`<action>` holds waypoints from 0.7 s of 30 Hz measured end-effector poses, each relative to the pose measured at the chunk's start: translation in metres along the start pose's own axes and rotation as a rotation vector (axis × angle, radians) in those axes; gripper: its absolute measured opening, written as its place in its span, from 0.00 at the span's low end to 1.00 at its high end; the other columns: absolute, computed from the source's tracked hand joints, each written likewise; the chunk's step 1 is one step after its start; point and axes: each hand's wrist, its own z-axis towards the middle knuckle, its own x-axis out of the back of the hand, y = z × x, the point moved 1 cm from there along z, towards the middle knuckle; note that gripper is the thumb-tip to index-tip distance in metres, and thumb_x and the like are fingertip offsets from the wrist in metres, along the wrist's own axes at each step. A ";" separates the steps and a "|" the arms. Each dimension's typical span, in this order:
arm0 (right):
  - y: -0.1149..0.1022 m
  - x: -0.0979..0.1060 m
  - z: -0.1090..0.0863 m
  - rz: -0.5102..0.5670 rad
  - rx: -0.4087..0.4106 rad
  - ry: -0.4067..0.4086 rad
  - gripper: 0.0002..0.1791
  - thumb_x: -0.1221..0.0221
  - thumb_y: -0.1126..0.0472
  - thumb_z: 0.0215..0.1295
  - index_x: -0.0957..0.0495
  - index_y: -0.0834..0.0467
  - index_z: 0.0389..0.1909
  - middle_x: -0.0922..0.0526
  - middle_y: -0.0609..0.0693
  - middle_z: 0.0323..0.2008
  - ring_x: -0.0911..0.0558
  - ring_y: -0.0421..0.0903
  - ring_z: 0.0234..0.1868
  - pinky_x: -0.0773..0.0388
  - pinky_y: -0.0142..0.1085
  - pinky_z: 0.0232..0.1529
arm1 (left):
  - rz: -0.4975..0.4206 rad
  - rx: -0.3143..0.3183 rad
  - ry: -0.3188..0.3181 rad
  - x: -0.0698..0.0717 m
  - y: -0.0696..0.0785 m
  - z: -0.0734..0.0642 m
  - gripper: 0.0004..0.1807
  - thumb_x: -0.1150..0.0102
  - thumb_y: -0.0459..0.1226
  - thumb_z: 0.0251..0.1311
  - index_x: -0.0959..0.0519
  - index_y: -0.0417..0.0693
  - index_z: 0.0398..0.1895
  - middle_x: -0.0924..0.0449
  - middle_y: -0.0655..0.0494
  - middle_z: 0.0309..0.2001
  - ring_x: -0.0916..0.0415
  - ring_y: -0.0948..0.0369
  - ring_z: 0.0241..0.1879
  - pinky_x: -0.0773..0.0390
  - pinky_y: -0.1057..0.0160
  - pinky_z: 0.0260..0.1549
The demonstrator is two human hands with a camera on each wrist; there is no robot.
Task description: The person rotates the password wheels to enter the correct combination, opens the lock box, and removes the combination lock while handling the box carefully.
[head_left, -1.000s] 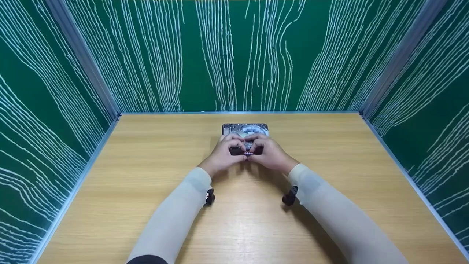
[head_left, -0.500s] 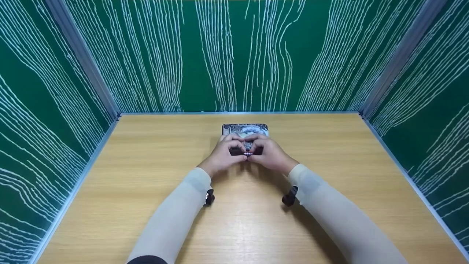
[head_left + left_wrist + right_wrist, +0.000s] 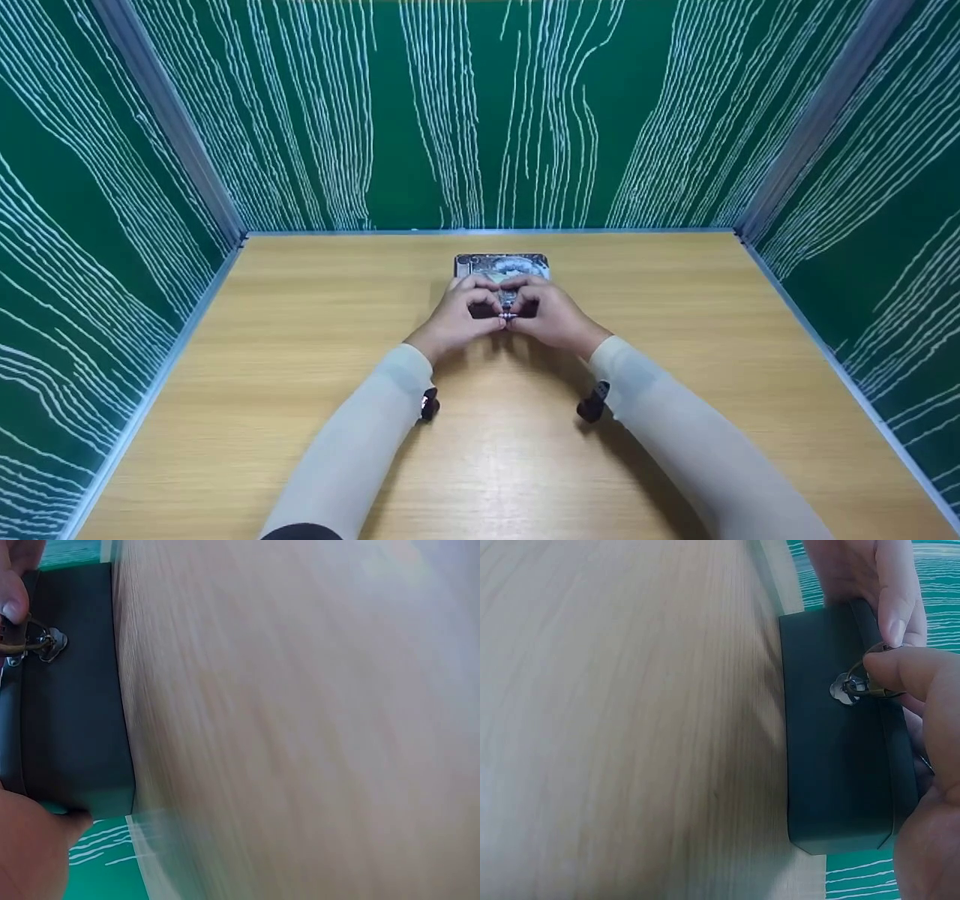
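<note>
Black rectangular box with a picture-printed top (image 3: 521,265), in a pair of hands

Location: the far half of the pale wood-grain counter (image 3: 502,457), roughly midway between its sides; I see it resting flat, its plain dark front towards the person.
Fitting: one silvery metal clasp (image 3: 845,689) with a thin wire-like loop, mid-front.
Left hand (image 3: 456,315): fingers curled over the box, thumb and forefinger pinching at the clasp.
Right hand (image 3: 559,311): mirrored, pinching at the clasp also, thumb tip just beside the left one. I cannot tell which hand bears on which part of the loop.
Worn: two pale sleeves (image 3: 352,435), with a small black device (image 3: 592,405) by each wrist.
Surround: green panels with wavy white lines (image 3: 637,112).
</note>
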 end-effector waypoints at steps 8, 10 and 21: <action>0.000 0.000 -0.001 0.018 -0.018 -0.003 0.09 0.22 0.69 0.64 0.14 0.57 0.33 0.15 0.55 0.72 0.20 0.60 0.77 0.29 0.53 0.85 | -0.021 0.030 -0.020 0.002 0.002 0.000 0.11 0.19 0.36 0.62 0.10 0.49 0.45 0.21 0.51 0.73 0.37 0.46 0.81 0.39 0.40 0.86; 0.000 0.000 -0.001 0.016 -0.026 -0.004 0.10 0.21 0.69 0.65 0.14 0.57 0.33 0.15 0.54 0.72 0.20 0.59 0.77 0.29 0.53 0.85 | -0.027 0.031 -0.025 0.002 0.003 0.000 0.10 0.19 0.35 0.63 0.10 0.49 0.44 0.21 0.50 0.73 0.38 0.45 0.81 0.41 0.39 0.86; 0.000 0.001 0.000 0.007 -0.026 -0.006 0.09 0.21 0.68 0.65 0.14 0.57 0.33 0.15 0.55 0.72 0.20 0.60 0.77 0.28 0.53 0.84 | -0.011 0.025 -0.019 0.002 0.002 0.001 0.08 0.19 0.38 0.64 0.10 0.49 0.42 0.20 0.51 0.73 0.37 0.45 0.81 0.42 0.39 0.87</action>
